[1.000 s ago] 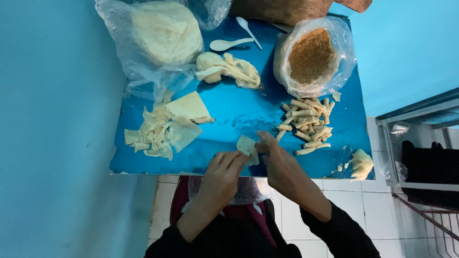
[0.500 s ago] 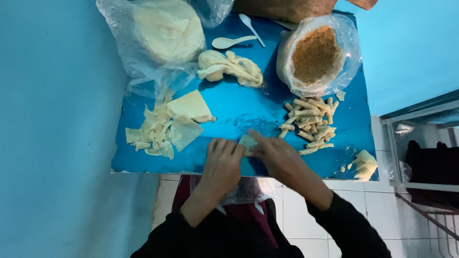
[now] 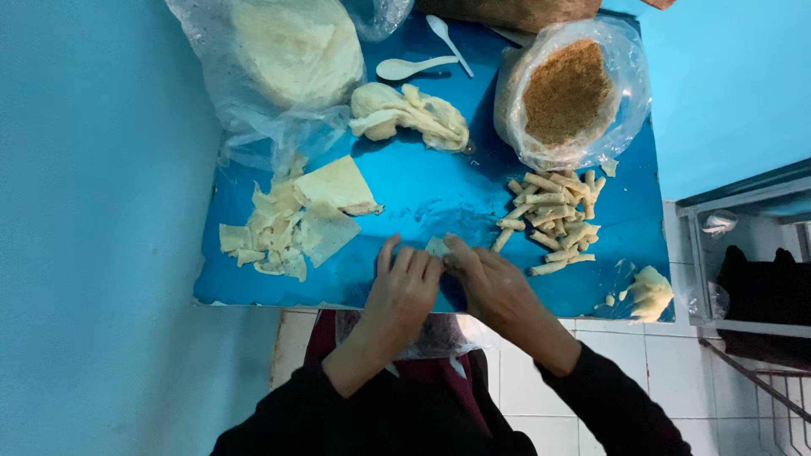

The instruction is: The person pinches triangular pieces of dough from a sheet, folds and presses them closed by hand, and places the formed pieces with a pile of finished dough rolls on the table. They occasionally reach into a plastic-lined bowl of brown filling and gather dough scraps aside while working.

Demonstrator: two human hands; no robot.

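My left hand and my right hand lie together on the near part of the blue table, both pressed around a small pale wrapper piece whose tip shows between the fingertips. To the right of my hands lies a heap of several rolled pale sticks. To the left sits a pile of cut wrapper sheets, with a triangular one on top.
A clear bag of round wrappers lies at the far left. A bag of brown crumbs stands at the far right. Between them are a lump of pale dough and two white spoons. Pale scraps sit at the near right corner.
My hands have come down from holding the wrapper piece up to pressing it flat on the table, closing together over it. The view has shifted slightly.
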